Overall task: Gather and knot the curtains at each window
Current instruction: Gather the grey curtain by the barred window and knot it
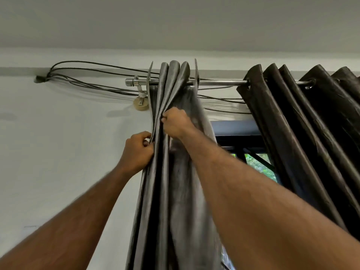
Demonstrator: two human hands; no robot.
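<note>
Two bare forearms reach up from the bottom of the frame toward a bunched grey satin curtain (175,172) hanging at the left end of a window. The left hand (137,151) pinches the outer left edge of the grey folds between curled fingers and thumb, low on the bundle. The right hand (175,123), slightly higher, has its fingers curled round the front pleats, gripping them tight. The gathered grey panel hangs in narrow vertical folds from a polished metal curtain rod (218,82), its top pleats packed close together just right of the rod's bracket (140,98), which is fixed to the white wall (58,152). Further right on the same rod, well apart from the grey bundle, a dark brown eyelet curtain (292,123) slants away in broad folds. Between the two curtains shows a dark window frame (237,131) with green foliage beyond. Behind the rod, black cables (93,67) loop along the wall from a hole at upper left, beneath a grey ceiling (175,22).
</note>
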